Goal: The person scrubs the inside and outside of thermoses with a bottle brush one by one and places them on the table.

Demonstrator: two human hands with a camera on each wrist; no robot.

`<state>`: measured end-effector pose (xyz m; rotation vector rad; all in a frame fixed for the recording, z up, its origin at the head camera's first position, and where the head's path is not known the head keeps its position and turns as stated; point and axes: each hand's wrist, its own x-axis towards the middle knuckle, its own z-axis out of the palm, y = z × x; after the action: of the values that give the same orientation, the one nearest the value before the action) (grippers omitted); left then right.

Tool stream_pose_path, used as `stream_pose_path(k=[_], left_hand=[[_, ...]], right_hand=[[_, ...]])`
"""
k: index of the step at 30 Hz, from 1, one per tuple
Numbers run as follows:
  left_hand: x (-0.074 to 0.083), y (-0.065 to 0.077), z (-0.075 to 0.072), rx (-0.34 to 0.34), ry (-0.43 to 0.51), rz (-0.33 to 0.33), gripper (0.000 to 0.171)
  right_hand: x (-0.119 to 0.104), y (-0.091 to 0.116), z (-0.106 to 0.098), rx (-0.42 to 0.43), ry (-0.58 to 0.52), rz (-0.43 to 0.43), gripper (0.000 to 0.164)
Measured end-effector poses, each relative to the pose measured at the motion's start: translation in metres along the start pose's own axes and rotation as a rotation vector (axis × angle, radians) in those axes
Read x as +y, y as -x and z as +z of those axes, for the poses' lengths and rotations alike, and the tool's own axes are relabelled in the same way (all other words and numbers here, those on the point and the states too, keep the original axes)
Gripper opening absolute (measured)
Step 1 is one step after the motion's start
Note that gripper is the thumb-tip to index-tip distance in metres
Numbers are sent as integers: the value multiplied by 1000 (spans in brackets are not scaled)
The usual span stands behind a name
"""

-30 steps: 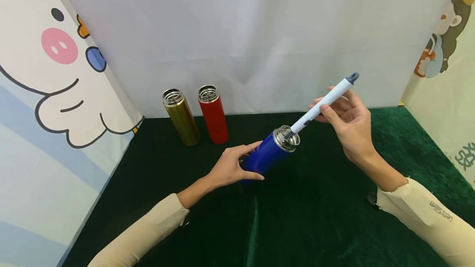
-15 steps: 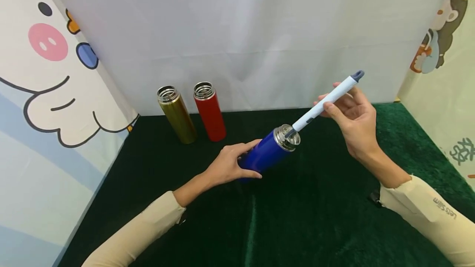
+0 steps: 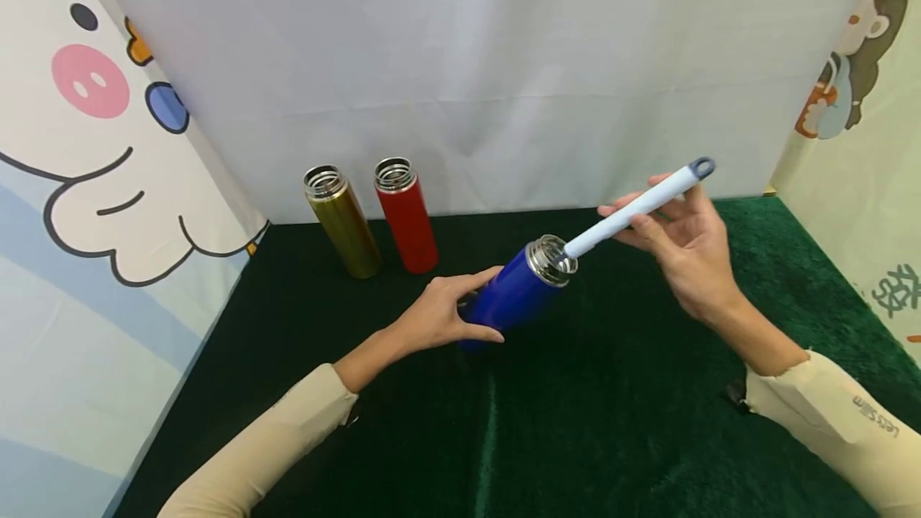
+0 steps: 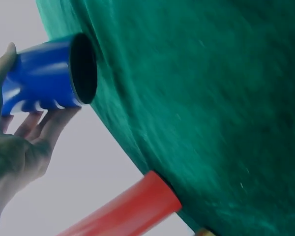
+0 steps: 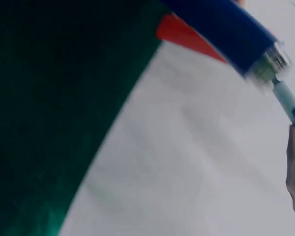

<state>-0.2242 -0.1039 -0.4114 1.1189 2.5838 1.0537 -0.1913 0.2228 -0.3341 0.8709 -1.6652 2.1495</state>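
My left hand point(image 3: 432, 314) grips a blue thermos flask point(image 3: 511, 294) round its lower body. The flask leans to the right, its steel mouth lidless; its dark base shows in the left wrist view, where the blue flask point(image 4: 44, 73) tilts over the cloth. Between thumb and fingers, my right hand point(image 3: 691, 250) pinches the pale blue handle of a bottle brush point(image 3: 626, 214). A grey hanging loop tops the handle, and its thin dark neck enters the flask's mouth. The brush head is hidden inside the flask.
A gold flask point(image 3: 348, 234) and a red flask point(image 3: 410, 222), both lidless, stand upright at the back left. Dark green cloth point(image 3: 576, 422) covers the table. A white curtain point(image 3: 460, 62) hangs behind, with printed cartoon panels at either side.
The brush handle first slid slightly up and outward, then its loop end dipped, so it slants flatter. My left hand keeps its grip on the flask, which has shifted only slightly.
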Motion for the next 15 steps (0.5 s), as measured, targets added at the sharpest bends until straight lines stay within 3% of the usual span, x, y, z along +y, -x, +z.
stream_pose_path(k=[3,10,15], left_hand=[[-4,0,-2,-16,-4,11,92],[-7,-3,-3,-44,-29,23,92],[-7,-5,-4,-38,-34,27,92]], right_hand=[[-11,-6,-9,83,-85,-48,37],[-16,-9,-5,349,-36,-127,29],[-14,-6,0,374,-18,-114,33]])
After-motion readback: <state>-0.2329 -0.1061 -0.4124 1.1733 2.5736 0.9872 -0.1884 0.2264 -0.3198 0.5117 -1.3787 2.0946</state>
